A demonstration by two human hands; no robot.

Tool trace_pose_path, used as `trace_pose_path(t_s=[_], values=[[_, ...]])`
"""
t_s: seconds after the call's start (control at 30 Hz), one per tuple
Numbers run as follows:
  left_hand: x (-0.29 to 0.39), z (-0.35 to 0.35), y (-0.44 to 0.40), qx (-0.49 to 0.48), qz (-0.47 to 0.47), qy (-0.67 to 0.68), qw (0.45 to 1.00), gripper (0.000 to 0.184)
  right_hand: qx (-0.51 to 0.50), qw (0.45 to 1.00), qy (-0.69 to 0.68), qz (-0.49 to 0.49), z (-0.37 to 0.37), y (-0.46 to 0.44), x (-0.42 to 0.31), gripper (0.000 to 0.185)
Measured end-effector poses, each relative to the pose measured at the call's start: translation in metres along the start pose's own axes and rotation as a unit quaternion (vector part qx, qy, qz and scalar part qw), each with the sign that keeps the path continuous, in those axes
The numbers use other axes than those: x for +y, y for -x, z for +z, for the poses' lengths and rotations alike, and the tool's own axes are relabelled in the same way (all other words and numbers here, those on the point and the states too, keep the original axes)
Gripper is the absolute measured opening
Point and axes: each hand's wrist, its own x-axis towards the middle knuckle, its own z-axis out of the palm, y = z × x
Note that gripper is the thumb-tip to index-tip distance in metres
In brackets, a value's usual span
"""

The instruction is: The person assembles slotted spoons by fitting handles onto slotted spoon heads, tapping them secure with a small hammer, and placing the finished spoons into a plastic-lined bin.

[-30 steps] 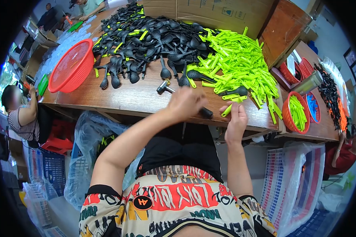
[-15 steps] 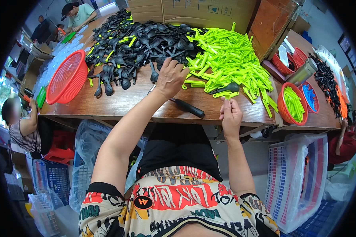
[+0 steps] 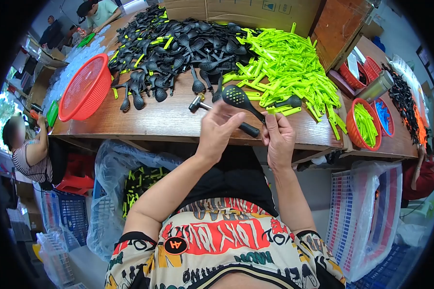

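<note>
A black slotted spoon [image 3: 236,97] is held up over the table's front edge, its head toward the left. My right hand [image 3: 280,140] pinches the end of its stem between thumb and fingers, with bright green plastic showing at the fingertips. Close beside the spoon, my left hand [image 3: 218,134] has its thumb apart from its fingers, which are smeared by motion; nothing shows in its grasp. Behind and below the left hand lies a hammer [image 3: 196,103], partly hidden, its black handle pointing right. Green handles [image 3: 294,72] are heaped beyond my right hand.
Black slotted spoons [image 3: 178,53] form a big pile at the back left. A red basket [image 3: 85,89] leans left of it. At the right stand an orange basket of green pieces [image 3: 365,125] and a steel flask [image 3: 377,85]. A plastic-lined crate [image 3: 106,192] sits below. Other people work nearby.
My left hand has come back from the spoon pile toward my right hand. A black slotted spoon is now in my right hand, and the hammer's head has come into view.
</note>
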Motion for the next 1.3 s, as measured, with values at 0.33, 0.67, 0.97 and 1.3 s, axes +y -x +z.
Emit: trace_pose_path(t_s=[0.33,0.67,0.97,1.3], values=[[0.015,-0.010,0.005,0.010,-0.207,0.255,0.944,0.020,-0.064,0.945,0.296,-0.125,-0.008,0.013,-0.003,0.026],[0.009,-0.014,0.015,0.019,-0.212,0.253,0.944,0.018,-0.127,0.911,0.356,-0.168,0.008,0.013,-0.014,0.019],[0.006,-0.011,0.025,-0.021,-0.130,0.202,0.971,0.017,-0.056,0.923,0.354,-0.142,0.017,0.023,-0.006,0.016],[-0.005,-0.018,0.023,0.006,-0.265,0.230,0.936,0.018,-0.101,0.722,0.601,-0.328,0.014,0.024,0.016,0.012]])
